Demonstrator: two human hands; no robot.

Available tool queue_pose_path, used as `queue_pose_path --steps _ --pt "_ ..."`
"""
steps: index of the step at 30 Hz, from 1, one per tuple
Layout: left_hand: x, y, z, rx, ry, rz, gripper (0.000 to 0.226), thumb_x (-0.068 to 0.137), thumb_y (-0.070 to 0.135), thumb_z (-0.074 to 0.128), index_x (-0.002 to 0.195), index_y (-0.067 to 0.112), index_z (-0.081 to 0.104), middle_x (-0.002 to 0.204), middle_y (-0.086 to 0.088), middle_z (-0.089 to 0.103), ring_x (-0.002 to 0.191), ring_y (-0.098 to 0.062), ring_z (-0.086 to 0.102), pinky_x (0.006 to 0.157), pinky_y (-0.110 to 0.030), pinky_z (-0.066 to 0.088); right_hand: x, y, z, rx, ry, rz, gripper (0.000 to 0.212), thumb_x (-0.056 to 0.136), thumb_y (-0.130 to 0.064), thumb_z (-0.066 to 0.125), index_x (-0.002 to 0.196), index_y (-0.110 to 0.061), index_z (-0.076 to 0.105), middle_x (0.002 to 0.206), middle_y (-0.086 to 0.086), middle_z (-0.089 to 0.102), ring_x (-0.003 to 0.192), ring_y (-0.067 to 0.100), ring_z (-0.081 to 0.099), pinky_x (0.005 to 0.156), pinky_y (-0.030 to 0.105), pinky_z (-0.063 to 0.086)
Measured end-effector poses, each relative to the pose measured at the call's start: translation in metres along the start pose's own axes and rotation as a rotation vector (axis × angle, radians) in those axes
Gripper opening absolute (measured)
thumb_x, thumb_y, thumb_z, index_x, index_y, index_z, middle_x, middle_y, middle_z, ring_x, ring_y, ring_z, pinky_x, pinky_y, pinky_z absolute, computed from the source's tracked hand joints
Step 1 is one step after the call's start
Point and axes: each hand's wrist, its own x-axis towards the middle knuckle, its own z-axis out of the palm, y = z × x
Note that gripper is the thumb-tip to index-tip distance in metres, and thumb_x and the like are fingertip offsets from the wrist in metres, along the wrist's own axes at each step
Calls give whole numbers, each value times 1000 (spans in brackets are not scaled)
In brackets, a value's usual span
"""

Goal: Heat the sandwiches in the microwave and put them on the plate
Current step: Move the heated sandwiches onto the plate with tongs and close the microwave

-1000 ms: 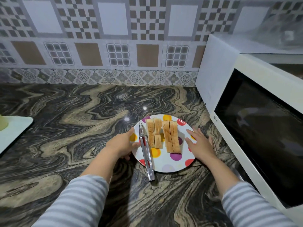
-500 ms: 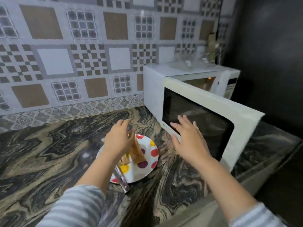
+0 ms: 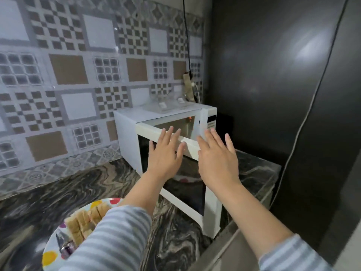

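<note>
White microwave [image 3: 136, 124] door [image 3: 187, 173] stands open; before it we raise our left hand [image 3: 164, 155] and right hand [image 3: 216, 159], fingers spread, holding nothing.

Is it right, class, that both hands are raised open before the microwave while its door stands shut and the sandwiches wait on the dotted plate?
Not quite. The head view shows the microwave door swung open, not shut. The rest holds: left hand and right hand are open before it, and the sandwiches wait on the dotted plate.
</note>
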Motion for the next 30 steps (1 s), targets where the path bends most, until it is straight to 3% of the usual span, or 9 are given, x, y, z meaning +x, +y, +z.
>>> queue_pose_path --steps 3,8,11,18,24,30 --pt "16 9 15 24 40 -6 53 100 49 12 148 32 28 159 9 19 148 -10 -2 117 -53 1 12 25 18 -5 55 -17 47 92 -24 57 138 -14 50 146 10 47 141 24 34 116 48 19" --pt "47 21 49 123 133 -15 59 96 55 6 146 36 30 157 10 24 148 -10 -2 116 -55 -4 49 88 41 -29 -63 -86 50 103 -36 24 151 -23 20 160 3 19 149 20 6 118 50 -4" --pt "71 33 72 193 154 -86 64 92 58 3 148 36 26 158 10 20 148 -12 -5 115 -56 -6 83 126 62 -35 -128 -148 51 103 -40 18 152 -28 12 161 3 13 149 22 1 117 54 -7" --pt "125 47 110 369 117 -266 56 99 51 21 152 32 14 160 8 11 148 -15 -8 114 -62 -2 172 190 125 156 -272 -270 50 103 -41 26 151 -33 18 161 -6 11 149 19 -1 117 57 -7" --pt "163 37 125 556 11 -361 64 98 55 16 152 28 -4 161 8 -10 146 -16 -19 110 -65 -8 243 208 180 228 -368 -342 54 102 -45 26 152 -32 13 162 -7 4 149 17 -8 115 61 -8" --pt "191 24 150 617 71 -412 70 96 58 15 152 24 -12 159 6 -17 144 -19 -24 109 -67 -12 291 206 218 282 -428 -364 60 101 -48 26 154 -28 5 162 -8 -3 149 18 -10 112 60 -10"
